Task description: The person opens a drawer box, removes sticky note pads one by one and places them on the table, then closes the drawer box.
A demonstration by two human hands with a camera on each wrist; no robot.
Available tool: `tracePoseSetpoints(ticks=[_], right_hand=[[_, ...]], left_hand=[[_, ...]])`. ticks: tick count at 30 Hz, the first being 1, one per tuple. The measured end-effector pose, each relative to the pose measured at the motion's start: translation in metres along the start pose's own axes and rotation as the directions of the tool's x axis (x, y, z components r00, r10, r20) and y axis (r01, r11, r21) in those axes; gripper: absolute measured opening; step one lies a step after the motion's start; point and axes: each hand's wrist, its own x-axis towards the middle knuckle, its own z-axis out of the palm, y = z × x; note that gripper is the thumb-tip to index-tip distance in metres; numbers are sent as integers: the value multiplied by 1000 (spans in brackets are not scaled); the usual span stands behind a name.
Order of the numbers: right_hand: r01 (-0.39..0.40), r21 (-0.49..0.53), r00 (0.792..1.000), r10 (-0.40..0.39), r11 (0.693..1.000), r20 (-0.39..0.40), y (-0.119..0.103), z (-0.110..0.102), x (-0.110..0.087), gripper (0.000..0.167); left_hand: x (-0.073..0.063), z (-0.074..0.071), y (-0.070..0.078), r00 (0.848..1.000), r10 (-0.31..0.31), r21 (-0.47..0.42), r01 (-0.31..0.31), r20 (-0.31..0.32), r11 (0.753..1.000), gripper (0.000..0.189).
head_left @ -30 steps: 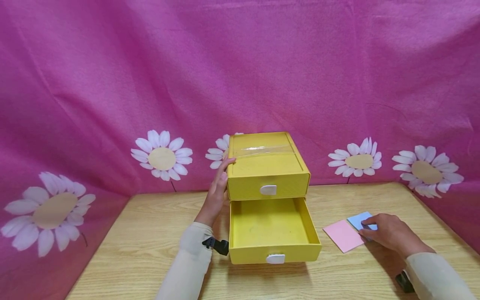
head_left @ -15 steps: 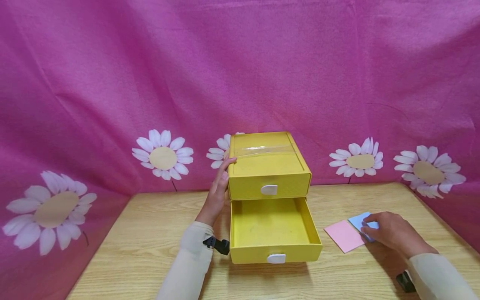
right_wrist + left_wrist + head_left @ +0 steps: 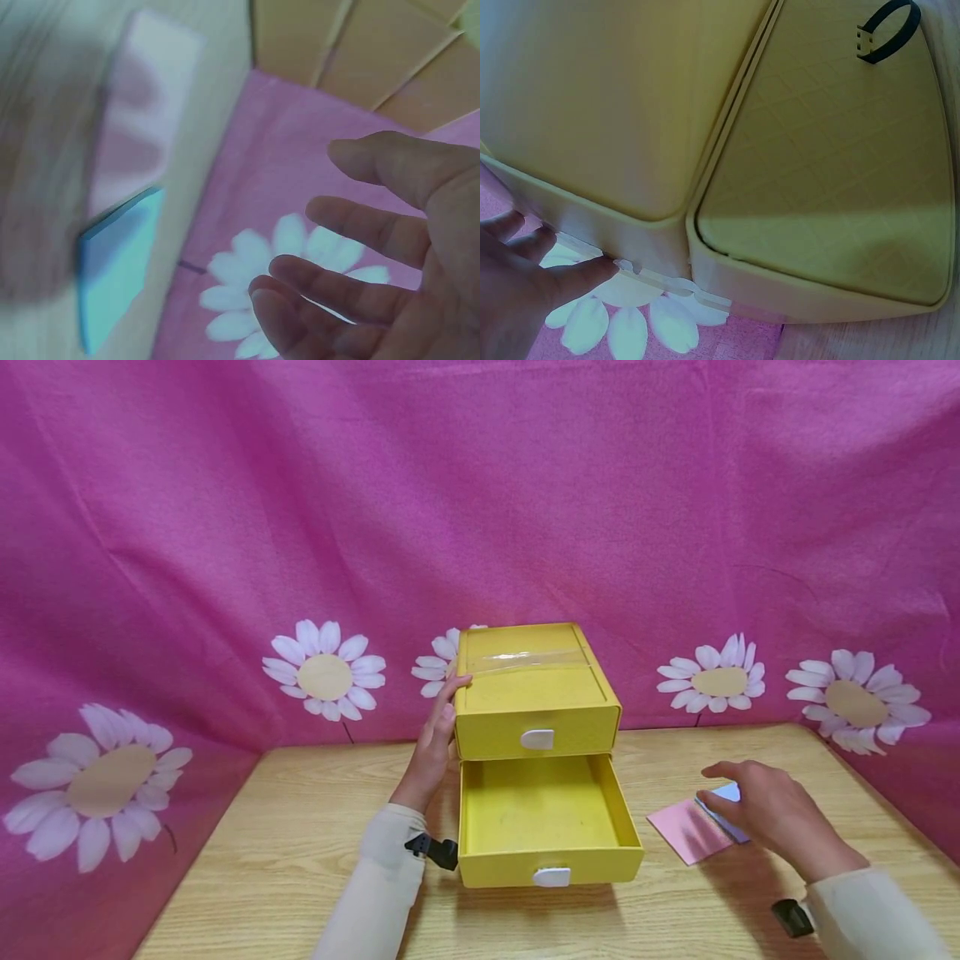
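Observation:
A yellow two-drawer box (image 3: 536, 685) stands on the table, its lower drawer (image 3: 540, 806) pulled out with nothing inside. My left hand (image 3: 429, 752) rests against the box's left side, fingertips at the top edge; the left wrist view shows its fingers (image 3: 577, 277) spread along the side. Above the sticky notes, my right hand (image 3: 776, 814) hovers with fingers apart and nothing held. Beneath it lie a pink pad of notes (image 3: 686, 831) and a blue pad (image 3: 120, 262), side by side and touching. In the head view the hand partly covers the blue pad.
The wooden table (image 3: 300, 827) reaches back to a magenta cloth (image 3: 480, 510) printed with daisies. Both drawer fronts carry white tabs, such as the upper tab (image 3: 537, 740). Clear tape (image 3: 525, 660) crosses the box top.
My right hand has come off the blue pad and risen slightly, its fingers spreading. Both pads stay on the table. The left hand and the box have not moved.

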Motion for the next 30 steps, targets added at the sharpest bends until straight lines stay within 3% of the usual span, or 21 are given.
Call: tracePoseSetpoints(ticks=[4,13,22,25,30], right_hand=[[49,32,997,-48,998,-54,-19,-6,-3,38],[155,59,977,-144,986,-159,-60,-21,-7,34],[210,174,965,-175,962,-193,-88,-29,-17,32],[252,179,948,-205,951,-243,-96,-29,-20,30],[332,155,899,-262,931,-352,-107,-29,-26,31]], left_hand=[[-2,1,13,1000,-25,3,25,9,1000,50],[2,-3,-15,1000,1,12,-1,-5,1000,50],[3,-4,-19,1000,27,9,-27,-9,1000,53],[3,-4,-19,1000,22,17,-22,-10,1000,53],[2,-3,-18,1000,16,29,-15,-8,999,53]])
